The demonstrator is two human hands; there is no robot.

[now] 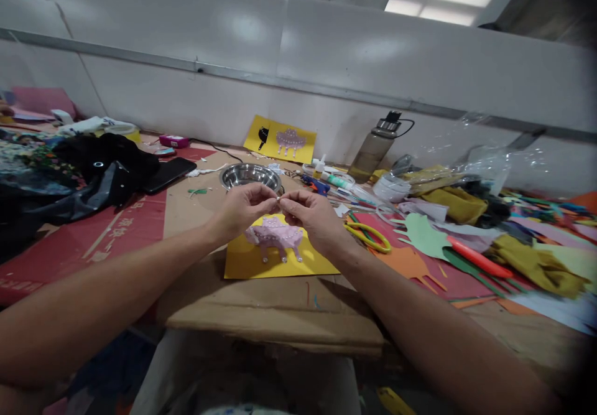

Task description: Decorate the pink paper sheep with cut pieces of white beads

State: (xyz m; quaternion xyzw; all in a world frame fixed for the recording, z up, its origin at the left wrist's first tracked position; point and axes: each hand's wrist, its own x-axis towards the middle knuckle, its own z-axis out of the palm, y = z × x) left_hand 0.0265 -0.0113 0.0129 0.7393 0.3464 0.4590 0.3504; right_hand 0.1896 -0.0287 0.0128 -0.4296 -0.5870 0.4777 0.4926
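My left hand (246, 211) and my right hand (311, 217) meet fingertip to fingertip, both closed in a pinch. Something tiny and pale seems to be between the fingertips, too small to name. Just below them lies a yellow card (239, 264), partly hidden by the hands. It bears a pink animal cutout (280, 238) edged with rows of pearl-like beads, with more beads at its feet. Right behind my left hand is a shiny metal bowl (247, 171), its near rim partly covered.
A second decorated yellow card (305, 152) leans on the wall beside a water bottle (377, 147). A blue glue gun (316, 185), yellow-handled scissors (373, 241), a red-orange cutter (478, 257) and coloured cutouts lie at right. Black cloth (112, 166) and a phone (168, 175) lie left.
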